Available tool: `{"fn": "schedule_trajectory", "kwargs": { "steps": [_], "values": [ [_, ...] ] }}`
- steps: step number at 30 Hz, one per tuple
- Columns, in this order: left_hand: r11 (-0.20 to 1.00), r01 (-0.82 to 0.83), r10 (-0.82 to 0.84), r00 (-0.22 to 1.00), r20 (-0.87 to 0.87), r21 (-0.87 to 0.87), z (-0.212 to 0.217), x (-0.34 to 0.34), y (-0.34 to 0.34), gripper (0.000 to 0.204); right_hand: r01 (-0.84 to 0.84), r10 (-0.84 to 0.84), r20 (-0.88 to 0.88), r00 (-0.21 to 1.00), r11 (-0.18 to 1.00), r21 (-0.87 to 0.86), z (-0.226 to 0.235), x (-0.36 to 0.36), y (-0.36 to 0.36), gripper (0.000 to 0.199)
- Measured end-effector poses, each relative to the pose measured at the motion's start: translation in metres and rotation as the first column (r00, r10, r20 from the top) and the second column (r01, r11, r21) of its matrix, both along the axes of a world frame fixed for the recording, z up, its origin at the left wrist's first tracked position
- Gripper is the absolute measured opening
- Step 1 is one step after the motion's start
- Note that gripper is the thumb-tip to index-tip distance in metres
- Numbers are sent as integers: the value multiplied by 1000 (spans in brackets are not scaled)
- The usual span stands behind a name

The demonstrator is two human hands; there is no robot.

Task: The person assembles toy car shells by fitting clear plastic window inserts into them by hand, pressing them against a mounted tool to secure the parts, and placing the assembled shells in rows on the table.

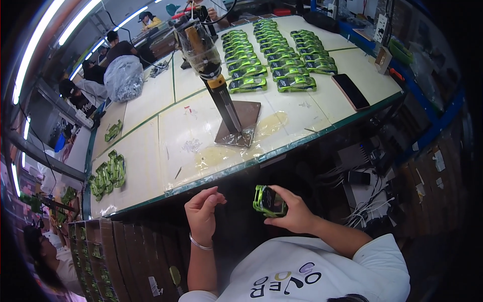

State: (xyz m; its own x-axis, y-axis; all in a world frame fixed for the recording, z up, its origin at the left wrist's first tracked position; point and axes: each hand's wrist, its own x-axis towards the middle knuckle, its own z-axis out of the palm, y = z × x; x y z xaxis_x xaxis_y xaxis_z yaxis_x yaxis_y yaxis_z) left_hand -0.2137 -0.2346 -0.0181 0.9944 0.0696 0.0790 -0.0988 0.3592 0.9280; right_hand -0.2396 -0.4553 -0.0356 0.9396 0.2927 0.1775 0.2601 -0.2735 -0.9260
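My right hand [297,214] grips a green toy car body [262,199] with dark windows, thumb on one side and fingers on the other, in front of the table edge. To its left my left hand [202,211] is raised with fingers curled and thumb against the fingertips; whether something small is pinched there I cannot make out. A gap separates the two hands. Beyond them a press-like tool with a black column [225,108] stands on a brown base plate [251,111] on the table.
Several rows of green toy cars [292,79] cover the table's far right, beside a phone [350,91]. More green car shells [108,173] lie at the left end. A clear plastic bag [124,78] sits farther back. A carton [108,234] of green parts is lower left. People work behind.
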Motion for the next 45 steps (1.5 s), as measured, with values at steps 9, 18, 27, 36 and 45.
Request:
{"fn": "schedule_trajectory", "kwargs": {
  "steps": [9,18,27,36,45],
  "values": [
    [979,59,-103,969,223,196,29,-24,-41,26,66,-64,72,995,998,-23,20,15,-3,70],
    [694,-207,-208,859,468,690,32,-15,-52,34,71,-62,183,981,996,-45,20,11,-5,68],
    [565,-242,-330,810,484,789,40,-8,-48,35,94,-66,283,957,992,-85,17,15,-8,68],
    [290,-448,-424,732,533,846,36,-10,-59,39,99,-96,155,983,995,-11,19,16,-8,67],
    [645,-285,-167,853,495,709,-2,-9,-60,22,132,-126,125,984,990,-40,4,12,2,65]
  ]
}}
